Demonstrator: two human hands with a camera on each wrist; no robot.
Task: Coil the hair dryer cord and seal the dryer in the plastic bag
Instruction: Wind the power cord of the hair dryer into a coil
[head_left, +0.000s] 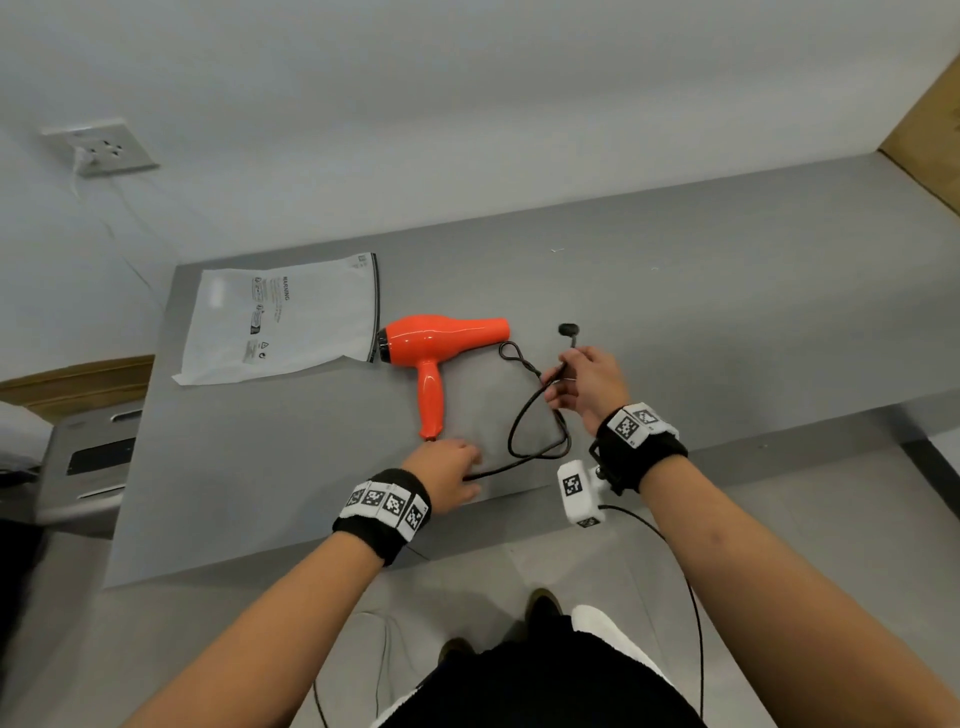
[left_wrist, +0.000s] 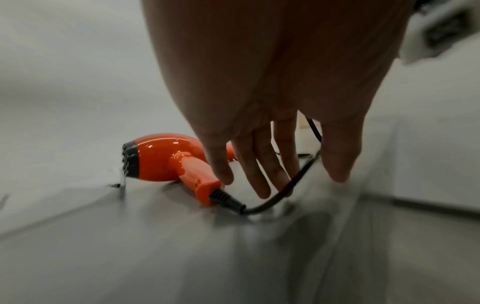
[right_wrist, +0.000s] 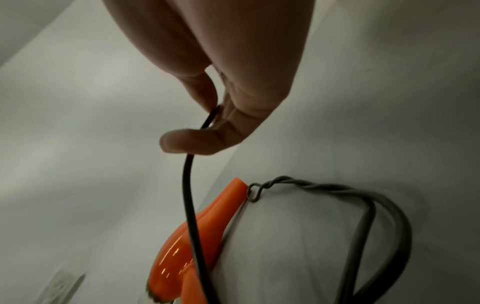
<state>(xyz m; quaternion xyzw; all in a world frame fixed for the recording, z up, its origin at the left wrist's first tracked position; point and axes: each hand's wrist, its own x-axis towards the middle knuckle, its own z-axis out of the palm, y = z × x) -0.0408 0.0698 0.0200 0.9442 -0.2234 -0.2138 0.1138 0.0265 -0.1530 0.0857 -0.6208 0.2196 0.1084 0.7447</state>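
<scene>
An orange hair dryer (head_left: 441, 340) (left_wrist: 161, 158) (right_wrist: 207, 222) lies on the grey table (head_left: 701, 312), its handle pointing toward me. Its black cord (head_left: 537, 415) (left_wrist: 262, 206) (right_wrist: 187, 185) runs from the handle base into a loose, partly twisted loop, ending in the plug (head_left: 568, 330). My left hand (head_left: 452, 467) (left_wrist: 275, 185) hovers over the cord beside the handle base, fingers straight and spread, touching it. My right hand (head_left: 576, 379) (right_wrist: 214, 115) pinches the cord between thumb and finger a little below the plug. A white plastic bag (head_left: 280, 317) lies flat left of the dryer.
The table's front edge (head_left: 363, 564) runs just under my wrists. A wall socket (head_left: 101, 150) with a white cable sits at the upper left. A grey device (head_left: 88, 457) stands left of the table, and a wooden panel (head_left: 930, 130) at the far right.
</scene>
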